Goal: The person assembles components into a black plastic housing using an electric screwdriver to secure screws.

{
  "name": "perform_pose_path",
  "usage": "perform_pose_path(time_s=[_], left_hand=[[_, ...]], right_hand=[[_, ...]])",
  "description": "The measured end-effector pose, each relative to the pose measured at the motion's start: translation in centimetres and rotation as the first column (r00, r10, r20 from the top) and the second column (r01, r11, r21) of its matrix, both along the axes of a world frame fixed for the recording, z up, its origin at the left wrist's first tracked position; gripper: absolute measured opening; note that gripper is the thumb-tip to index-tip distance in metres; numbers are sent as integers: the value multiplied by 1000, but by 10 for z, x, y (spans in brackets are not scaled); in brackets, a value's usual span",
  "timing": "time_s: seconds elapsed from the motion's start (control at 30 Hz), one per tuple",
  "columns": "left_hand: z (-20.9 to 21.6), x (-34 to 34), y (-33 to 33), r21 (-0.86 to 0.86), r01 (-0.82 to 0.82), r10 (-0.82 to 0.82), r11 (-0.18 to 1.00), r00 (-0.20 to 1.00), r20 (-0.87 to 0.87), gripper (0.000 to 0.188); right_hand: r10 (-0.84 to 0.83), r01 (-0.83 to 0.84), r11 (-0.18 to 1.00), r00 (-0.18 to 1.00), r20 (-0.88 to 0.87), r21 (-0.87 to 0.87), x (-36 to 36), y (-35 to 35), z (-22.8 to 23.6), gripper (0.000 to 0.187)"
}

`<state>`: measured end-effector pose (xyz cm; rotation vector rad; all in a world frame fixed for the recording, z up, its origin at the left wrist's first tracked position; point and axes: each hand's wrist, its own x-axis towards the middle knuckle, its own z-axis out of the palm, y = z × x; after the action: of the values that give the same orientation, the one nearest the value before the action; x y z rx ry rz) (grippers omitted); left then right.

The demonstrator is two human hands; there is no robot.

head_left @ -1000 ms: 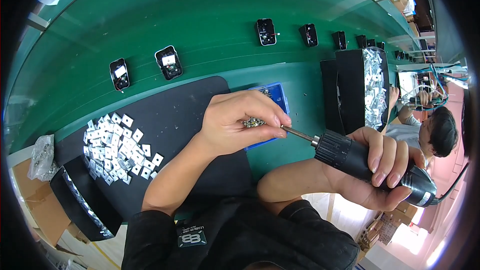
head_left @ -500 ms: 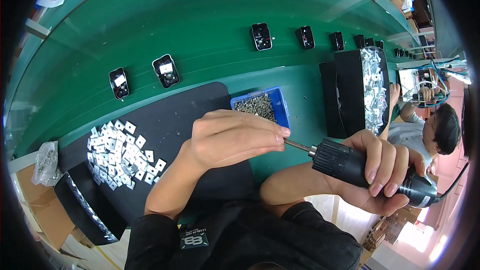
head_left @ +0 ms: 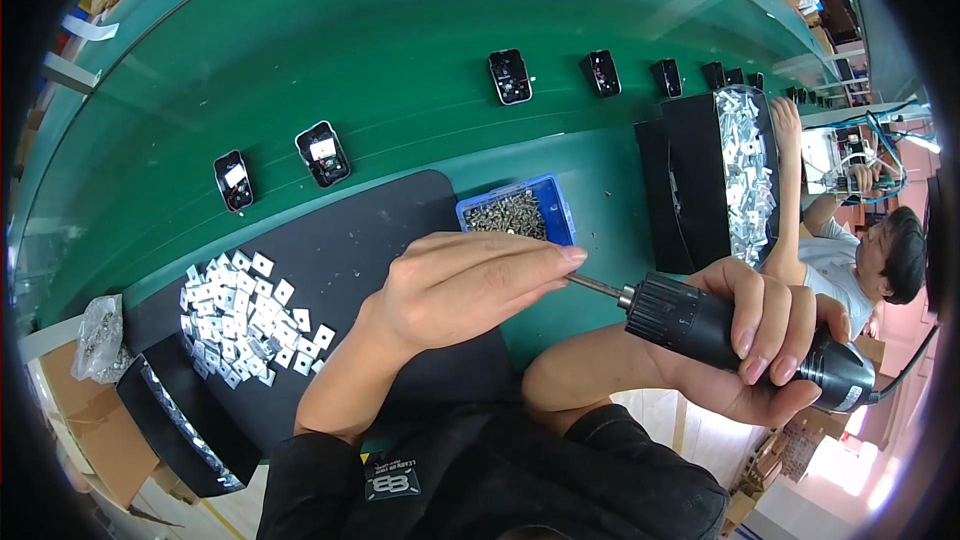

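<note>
In my right hand (head_left: 770, 340) is a black corded electric screwdriver (head_left: 675, 310), gripped round its body with the bit pointing left. My left hand (head_left: 470, 285) is closed, thumb and fingers pinched together at the tip of the metal bit (head_left: 597, 285). Whatever sits between those fingertips is hidden. Just beyond the left hand, a blue bin (head_left: 556, 202) holds many small screws (head_left: 507, 212). To the left, a pile of small pale square plates (head_left: 250, 315), each with a dark hole, lies on a black mat (head_left: 380, 220).
Several black device housings (head_left: 510, 77) stand spaced along the green belt (head_left: 400, 70). A black box of silvery parts (head_left: 745, 175) stands at right, another black box (head_left: 185, 420) at lower left beside a plastic bag (head_left: 97, 340). A co-worker (head_left: 850, 260) reaches in from the right.
The housings on the belt have shifted left. The co-worker's arm has stretched farther forward beside the box. My hands and the screwdriver keep nearly the same pose.
</note>
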<state>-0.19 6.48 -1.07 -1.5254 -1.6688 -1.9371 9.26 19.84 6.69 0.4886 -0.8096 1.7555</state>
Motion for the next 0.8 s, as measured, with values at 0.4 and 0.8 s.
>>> perform_pose_path(time_s=[0.4, 0.8], left_hand=[[10, 0, -2, -55, -151, 136, 987, 967, -215, 25], [6, 5, -1, -125, -162, 157, 979, 986, -49, 37]], right_hand=[[-13, 13, 1000, 1000, 22, 16, -7, -2, -3, 40], [-43, 43, 999, 998, 35, -11, -6, -3, -3, 38]])
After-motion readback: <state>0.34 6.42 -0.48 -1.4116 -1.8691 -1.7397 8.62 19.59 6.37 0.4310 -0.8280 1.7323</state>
